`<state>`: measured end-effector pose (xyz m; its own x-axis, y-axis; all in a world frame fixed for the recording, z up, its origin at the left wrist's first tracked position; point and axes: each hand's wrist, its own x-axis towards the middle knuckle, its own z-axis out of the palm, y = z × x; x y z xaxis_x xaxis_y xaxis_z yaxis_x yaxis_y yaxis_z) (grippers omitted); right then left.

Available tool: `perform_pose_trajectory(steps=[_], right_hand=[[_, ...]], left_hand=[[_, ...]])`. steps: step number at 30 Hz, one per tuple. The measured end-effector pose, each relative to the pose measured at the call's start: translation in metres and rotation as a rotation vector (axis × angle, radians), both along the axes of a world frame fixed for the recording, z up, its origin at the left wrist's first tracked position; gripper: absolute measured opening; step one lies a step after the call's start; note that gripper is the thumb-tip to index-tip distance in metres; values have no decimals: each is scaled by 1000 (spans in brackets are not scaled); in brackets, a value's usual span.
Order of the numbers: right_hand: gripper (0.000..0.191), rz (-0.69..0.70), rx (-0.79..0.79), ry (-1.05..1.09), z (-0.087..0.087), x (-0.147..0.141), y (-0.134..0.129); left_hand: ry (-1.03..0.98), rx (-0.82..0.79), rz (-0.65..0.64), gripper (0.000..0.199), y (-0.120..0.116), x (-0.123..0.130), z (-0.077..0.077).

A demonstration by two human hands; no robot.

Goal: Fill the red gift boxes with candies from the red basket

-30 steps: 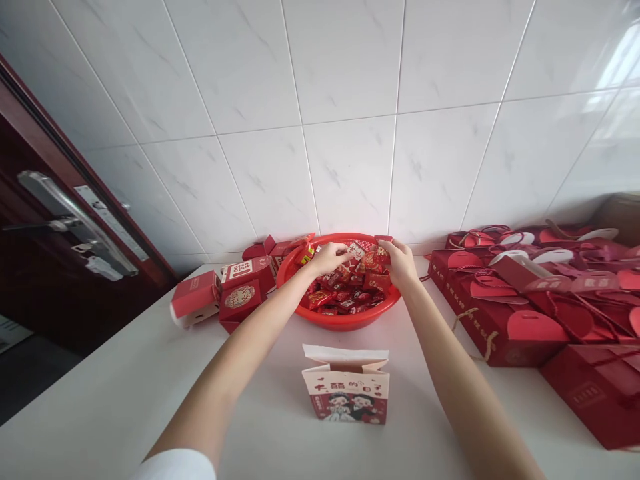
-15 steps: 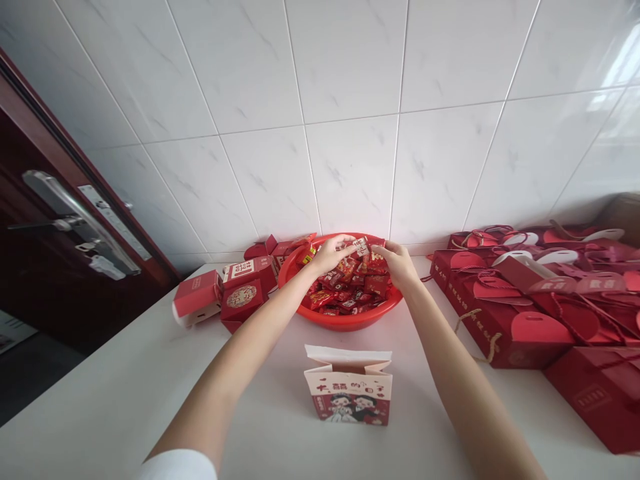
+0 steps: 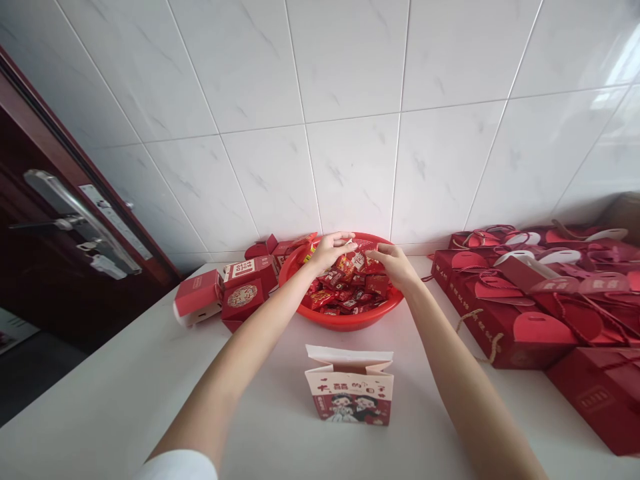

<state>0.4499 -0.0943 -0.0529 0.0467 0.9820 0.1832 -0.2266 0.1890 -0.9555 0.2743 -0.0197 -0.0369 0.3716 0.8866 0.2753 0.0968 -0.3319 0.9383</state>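
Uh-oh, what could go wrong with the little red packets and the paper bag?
The left hand and right hand are over the red basket, among many small wrapped packets, so one might get flicked over the rim. The paper bag stands open between the forearms, so an arm might knock it over.

Left hand (image 3: pixel 333 252) and right hand (image 3: pixel 397 263) cover parts of basket (image 3: pixel 345 324) and packets (image 3: pixel 350 292); what fingers pinch, too small to tell; most packet print too small to read; bag's (image 3: pixel 352 398) bottom inside hidden by front panel; sleeve (image 3: pixel 177 465) and right forearm (image 3: pixel 463 380) cut by bottom edge; door (image 3: pixel 45 260) by left; nearest right-side box (image 3: pixel 597 397), brown carton (image 3: pixel 624 212) by right.
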Motion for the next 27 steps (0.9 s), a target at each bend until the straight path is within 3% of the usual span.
perform_pose_trajectory(steps=[3,8,17,27], right_hand=[[25,-42,8,38,0,0,0],[26,-103,3,147,2,0,0],[30,-47,-11,107,1,0,1],[27,3,-26,114,2,-1,-2]], left_hand=[[-82,-55,12,36,-3,2,2],[-107,-157,-90,36,-6,2,4],[-106,-76,3,40,6,-1,-5],[-41,-22,-70,39,4,-1,-6]])
